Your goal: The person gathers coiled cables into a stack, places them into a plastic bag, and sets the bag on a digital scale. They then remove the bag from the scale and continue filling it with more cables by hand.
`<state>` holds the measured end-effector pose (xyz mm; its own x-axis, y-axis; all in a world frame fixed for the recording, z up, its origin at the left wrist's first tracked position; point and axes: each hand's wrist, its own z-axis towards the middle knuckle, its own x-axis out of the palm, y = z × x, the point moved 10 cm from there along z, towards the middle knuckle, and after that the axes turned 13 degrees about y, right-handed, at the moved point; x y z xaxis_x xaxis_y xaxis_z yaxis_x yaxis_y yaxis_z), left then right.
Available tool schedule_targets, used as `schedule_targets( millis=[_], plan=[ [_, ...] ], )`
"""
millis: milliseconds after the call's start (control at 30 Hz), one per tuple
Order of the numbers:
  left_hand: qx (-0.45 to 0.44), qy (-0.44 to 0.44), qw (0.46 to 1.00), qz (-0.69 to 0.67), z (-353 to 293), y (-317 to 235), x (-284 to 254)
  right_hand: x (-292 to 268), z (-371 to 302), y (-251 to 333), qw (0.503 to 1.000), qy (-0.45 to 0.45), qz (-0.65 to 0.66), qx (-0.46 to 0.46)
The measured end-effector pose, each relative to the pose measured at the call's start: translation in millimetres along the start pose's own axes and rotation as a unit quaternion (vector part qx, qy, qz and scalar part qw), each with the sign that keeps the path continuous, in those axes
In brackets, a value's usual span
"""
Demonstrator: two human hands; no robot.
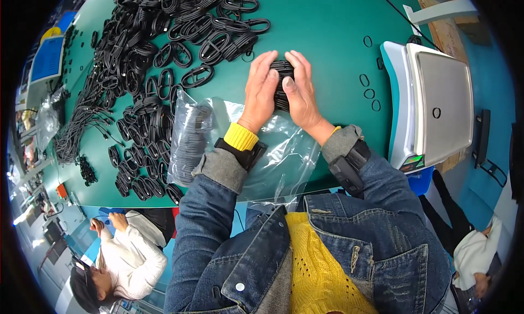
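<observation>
Between my two palms stands a row of coiled black cables [281, 68], pressed together from both sides. My left hand [260, 93] is against its left side and my right hand [303, 96] against its right, thumbs lying over the top. Under my wrists a clear plastic bag [281, 166] lies flat on the green table. To its left, another clear bag holds a stacked row of coiled cables [192, 136]. The underside of the row in my hands is hidden.
A big heap of coiled black cables [136, 46] covers the table's left side, with loose cables [82, 117] beyond. On the right stands a scale [445, 101] with a small black ring [436, 112] on its pan. Several black rings lie beside it. A co-worker [128, 248] sits at the lower left.
</observation>
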<state>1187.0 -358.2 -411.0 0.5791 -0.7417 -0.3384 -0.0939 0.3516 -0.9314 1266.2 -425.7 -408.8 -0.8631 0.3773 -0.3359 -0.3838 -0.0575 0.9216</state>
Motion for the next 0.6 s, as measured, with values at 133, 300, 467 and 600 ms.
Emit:
schedule_targets(
  millis=[133,300,467,600],
  plan=[
    [-0.006,-0.006,1.0,0.029,3.7,-1.8,0.1,-0.8,-2.9,1.5,0.997,0.027,-0.061,-0.025],
    [0.013,-0.026,0.998,0.058,3.3,0.2,-8.4,6.2,5.8,17.5,0.958,0.187,-0.217,-0.035],
    [0.027,-0.049,0.998,0.039,-2.4,3.1,0.7,25.5,14.6,14.2,0.911,0.281,-0.288,0.088],
    [0.01,-0.072,0.997,-0.009,-3.4,7.7,-1.7,18.4,9.8,21.7,0.907,0.207,-0.362,0.053]
  ],
)
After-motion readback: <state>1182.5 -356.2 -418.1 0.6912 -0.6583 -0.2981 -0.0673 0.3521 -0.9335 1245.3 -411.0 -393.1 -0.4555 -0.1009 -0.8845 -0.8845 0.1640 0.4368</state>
